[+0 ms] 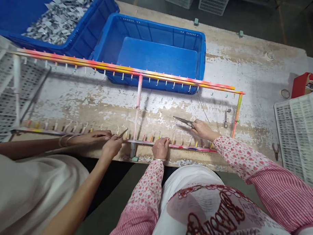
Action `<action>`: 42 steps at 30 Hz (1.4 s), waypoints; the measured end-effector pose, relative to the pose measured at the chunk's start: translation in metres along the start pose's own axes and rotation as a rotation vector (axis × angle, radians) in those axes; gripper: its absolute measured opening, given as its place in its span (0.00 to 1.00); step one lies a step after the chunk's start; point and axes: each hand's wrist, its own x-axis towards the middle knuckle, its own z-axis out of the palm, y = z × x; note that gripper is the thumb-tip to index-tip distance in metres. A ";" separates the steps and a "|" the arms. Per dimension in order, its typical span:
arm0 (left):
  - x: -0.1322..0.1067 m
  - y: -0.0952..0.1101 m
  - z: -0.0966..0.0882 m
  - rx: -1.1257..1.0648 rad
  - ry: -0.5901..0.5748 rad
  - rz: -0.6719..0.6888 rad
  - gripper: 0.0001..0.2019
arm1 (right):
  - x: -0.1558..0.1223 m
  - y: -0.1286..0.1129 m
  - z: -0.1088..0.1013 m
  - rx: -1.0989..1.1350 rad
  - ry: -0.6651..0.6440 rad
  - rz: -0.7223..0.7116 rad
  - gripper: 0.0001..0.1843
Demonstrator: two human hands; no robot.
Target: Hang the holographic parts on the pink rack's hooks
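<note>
A long paint-spattered hanging rack (138, 93) lies across the table, with small hooks along its upper and lower bars. My left hand (160, 147) is closed over the rack's lower bar (179, 146), among the hooks; its fingertips are partly hidden. In my right hand (202, 129) is a pair of long-nose pliers (183, 121), held above the tabletop inside the rack. The tips of the pliers point left and touch no hook. Upright hooks (181, 137) stand along the lower bar between my two hands.
At left, a co-worker's hands (111, 145) work on the same lower bar with a tool. Behind the rack are a blue bin (159, 28) and another holding grey metal pieces (63, 18). A socket wrench (226, 118), small pliers (275, 151) and a white crate (300, 129) lie right.
</note>
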 end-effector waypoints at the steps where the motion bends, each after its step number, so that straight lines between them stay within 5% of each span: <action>1: 0.000 0.001 0.000 0.011 -0.001 -0.009 0.10 | -0.001 0.002 0.000 -0.050 0.030 -0.038 0.14; 8: -0.001 -0.006 -0.003 -0.116 0.060 0.033 0.12 | -0.007 0.003 0.000 -0.164 -0.120 0.014 0.13; 14: 0.001 -0.025 -0.025 -0.038 0.321 -0.227 0.12 | 0.005 -0.020 -0.010 0.003 -0.098 -0.075 0.09; 20: 0.016 -0.037 -0.036 0.070 0.149 -0.286 0.09 | 0.017 -0.049 -0.012 -0.032 -0.078 -0.171 0.09; 32: 0.016 -0.051 -0.042 0.006 -0.017 -0.205 0.16 | 0.039 -0.073 -0.011 -0.415 0.265 -0.442 0.15; 42: 0.019 -0.052 -0.056 0.016 -0.139 -0.088 0.13 | 0.034 -0.083 -0.034 -0.381 0.074 -0.444 0.14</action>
